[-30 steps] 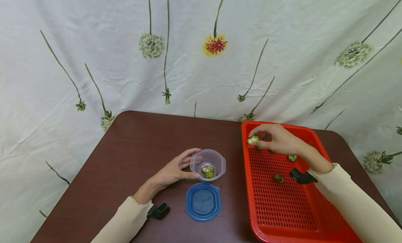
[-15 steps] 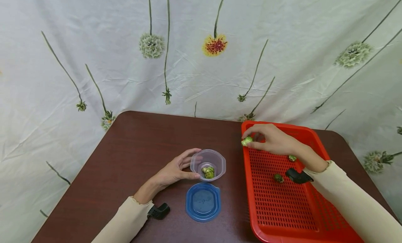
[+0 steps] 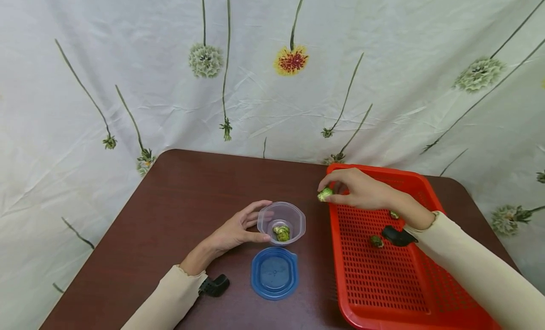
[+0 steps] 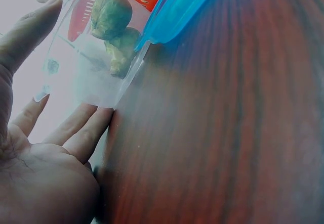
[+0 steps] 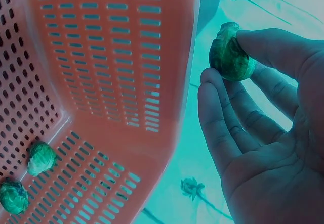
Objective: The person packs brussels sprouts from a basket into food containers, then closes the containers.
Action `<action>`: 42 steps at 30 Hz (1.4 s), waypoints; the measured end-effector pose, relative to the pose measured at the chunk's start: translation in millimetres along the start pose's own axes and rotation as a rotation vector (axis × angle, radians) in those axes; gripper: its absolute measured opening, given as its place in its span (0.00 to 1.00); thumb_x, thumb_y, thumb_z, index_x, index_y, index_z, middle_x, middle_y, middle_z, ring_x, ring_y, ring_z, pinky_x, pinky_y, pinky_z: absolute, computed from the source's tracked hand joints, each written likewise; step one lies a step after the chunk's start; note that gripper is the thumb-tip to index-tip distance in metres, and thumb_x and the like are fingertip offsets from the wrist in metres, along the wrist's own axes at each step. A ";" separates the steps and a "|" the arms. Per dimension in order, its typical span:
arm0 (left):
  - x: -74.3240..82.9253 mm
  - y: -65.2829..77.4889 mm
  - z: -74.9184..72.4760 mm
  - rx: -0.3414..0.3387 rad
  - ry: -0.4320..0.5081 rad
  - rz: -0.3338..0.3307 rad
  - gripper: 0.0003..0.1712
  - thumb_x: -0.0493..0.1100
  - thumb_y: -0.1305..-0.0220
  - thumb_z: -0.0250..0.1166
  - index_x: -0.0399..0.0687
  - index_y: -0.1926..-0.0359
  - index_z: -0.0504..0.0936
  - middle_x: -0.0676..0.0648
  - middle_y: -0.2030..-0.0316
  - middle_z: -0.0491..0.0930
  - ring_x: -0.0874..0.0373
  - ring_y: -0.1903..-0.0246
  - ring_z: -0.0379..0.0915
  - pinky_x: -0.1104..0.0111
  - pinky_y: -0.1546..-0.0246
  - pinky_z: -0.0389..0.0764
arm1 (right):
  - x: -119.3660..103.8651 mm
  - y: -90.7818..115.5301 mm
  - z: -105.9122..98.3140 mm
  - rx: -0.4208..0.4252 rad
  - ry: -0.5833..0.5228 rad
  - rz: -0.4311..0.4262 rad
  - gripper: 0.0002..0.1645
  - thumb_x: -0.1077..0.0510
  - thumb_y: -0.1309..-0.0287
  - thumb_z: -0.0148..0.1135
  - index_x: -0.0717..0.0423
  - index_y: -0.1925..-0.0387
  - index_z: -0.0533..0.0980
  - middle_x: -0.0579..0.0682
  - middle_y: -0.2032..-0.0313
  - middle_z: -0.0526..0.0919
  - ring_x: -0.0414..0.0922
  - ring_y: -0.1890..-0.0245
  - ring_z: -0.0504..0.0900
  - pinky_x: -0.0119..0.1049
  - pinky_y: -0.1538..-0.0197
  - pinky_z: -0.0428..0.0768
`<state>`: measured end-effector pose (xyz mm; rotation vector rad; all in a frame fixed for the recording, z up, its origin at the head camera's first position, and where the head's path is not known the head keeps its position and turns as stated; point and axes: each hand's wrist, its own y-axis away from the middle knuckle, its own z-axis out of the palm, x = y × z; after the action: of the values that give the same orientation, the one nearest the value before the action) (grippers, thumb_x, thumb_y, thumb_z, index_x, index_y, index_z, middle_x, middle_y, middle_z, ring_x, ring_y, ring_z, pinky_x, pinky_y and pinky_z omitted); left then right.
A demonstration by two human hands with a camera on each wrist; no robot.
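Note:
A Brussels sprout point(image 3: 325, 194) is pinched between the thumb and fingertips of my right hand point(image 3: 359, 190), beyond the left rim of the red basket. The right wrist view shows the pinched sprout point(image 5: 232, 54) outside the basket wall. My left hand point(image 3: 234, 231) holds a clear plastic container point(image 3: 294, 221) from its left, thumb at the near side and fingers behind. Two sprouts point(image 4: 111, 16) lie in the container in the left wrist view. The container's blue lid point(image 3: 275, 273) lies flat on the table just in front of it.
The red perforated basket point(image 3: 385, 273) stands at the right of the dark wooden table point(image 3: 204, 178). A sprout point(image 3: 376, 241) lies on its floor, and another point(image 3: 394, 215) is partly hidden by my right arm. A flower-printed cloth point(image 3: 255, 107) hangs behind the table.
My right hand has moved left with the sprout, from above the basket's far left corner to past its rim. The left hand, container and lid have stayed in place.

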<state>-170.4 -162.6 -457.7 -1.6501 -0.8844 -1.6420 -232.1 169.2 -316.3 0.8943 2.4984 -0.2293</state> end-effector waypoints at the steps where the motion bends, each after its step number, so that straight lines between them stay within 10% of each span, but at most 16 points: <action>1: -0.1 -0.1 -0.1 -0.001 0.001 0.002 0.50 0.40 0.41 0.74 0.55 0.23 0.57 0.38 0.27 0.63 0.42 0.26 0.56 0.68 0.45 0.78 | -1.2 -1.5 0.8 -0.009 0.000 -0.002 0.12 0.59 0.37 0.69 0.49 0.52 0.82 0.41 0.57 0.83 0.38 0.60 0.82 0.35 0.54 0.82; 42: 0.4 -0.7 -1.1 -0.006 0.005 -0.013 0.50 0.39 0.40 0.74 0.54 0.23 0.55 0.37 0.27 0.62 0.41 0.25 0.55 0.65 0.43 0.78 | -47.2 -49.4 36.7 -0.284 0.042 -0.087 0.12 0.66 0.41 0.69 0.52 0.57 0.78 0.44 0.60 0.81 0.40 0.59 0.81 0.32 0.53 0.83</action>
<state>-171.6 -163.1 -457.2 -1.6470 -0.8898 -1.6584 -217.7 93.6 -325.6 0.6815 2.5274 0.1157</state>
